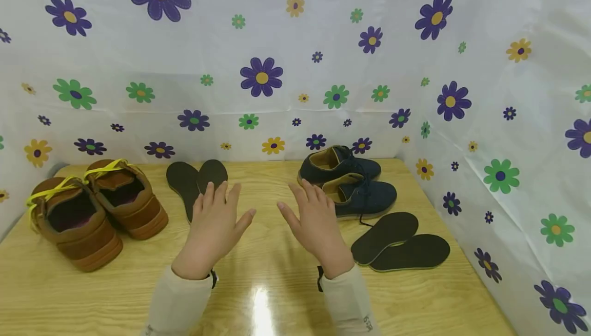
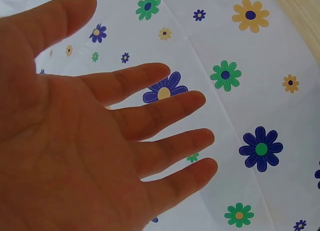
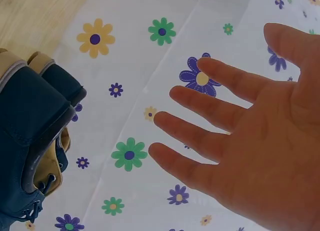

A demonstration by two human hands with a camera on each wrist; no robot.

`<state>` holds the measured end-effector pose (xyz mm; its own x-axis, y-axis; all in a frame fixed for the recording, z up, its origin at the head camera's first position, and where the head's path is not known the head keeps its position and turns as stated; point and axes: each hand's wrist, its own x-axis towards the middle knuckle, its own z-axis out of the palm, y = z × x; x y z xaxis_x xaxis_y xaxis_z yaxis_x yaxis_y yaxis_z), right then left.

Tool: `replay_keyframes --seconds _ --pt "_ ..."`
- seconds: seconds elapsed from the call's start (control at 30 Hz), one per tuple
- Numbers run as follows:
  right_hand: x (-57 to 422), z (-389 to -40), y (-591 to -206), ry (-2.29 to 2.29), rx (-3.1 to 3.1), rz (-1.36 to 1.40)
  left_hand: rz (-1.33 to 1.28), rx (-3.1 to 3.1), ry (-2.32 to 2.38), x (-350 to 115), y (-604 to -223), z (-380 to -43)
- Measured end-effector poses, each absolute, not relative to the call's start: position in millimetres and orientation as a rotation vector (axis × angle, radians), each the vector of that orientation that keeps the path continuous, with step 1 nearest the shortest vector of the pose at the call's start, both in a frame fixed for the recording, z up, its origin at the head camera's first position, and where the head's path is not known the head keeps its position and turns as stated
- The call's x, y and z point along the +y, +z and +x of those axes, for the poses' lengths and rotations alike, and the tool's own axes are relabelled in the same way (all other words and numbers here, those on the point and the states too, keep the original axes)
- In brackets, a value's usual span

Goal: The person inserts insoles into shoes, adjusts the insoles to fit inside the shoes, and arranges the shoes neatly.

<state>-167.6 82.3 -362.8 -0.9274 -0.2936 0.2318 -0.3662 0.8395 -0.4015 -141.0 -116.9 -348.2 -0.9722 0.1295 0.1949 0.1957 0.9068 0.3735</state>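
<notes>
We spread our left hand [image 1: 211,231] and right hand [image 1: 318,225] wide, both holding nothing; we judge this a ready pose, where any grasp calls for closing the fingers. Dark insoles [image 1: 184,179] lie toward the far edge of the table [image 1: 263,243], partly hidden by our left hand. Navy shoes [image 1: 371,197] stand near the far right corner, black insoles [image 1: 392,236] by the right edge, brown shoes [image 1: 90,238] by the left.

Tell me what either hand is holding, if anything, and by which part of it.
Nothing is held: the left hand and the right hand are both open and empty, as the wrist views show.
</notes>
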Motion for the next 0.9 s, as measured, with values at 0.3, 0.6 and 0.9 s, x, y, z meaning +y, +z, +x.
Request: replay_keyframes --seconds 0.3,0.6,0.9 --pt "90.0 -175.8 -363.7 0.794 -2.713 0.573 -0.262 -2.884 -0.578 -115.8 -353.1 -142.2" --pt "104.0 -188.8 -369.8 0.874 -2.648 0.492 -0.268 -2.885 -0.593 -116.9 -350.5 -142.3" --pt "116.5 -196.5 -372.9 0.991 -2.658 0.259 -0.287 -2.874 -0.587 -118.2 -352.4 -143.0"
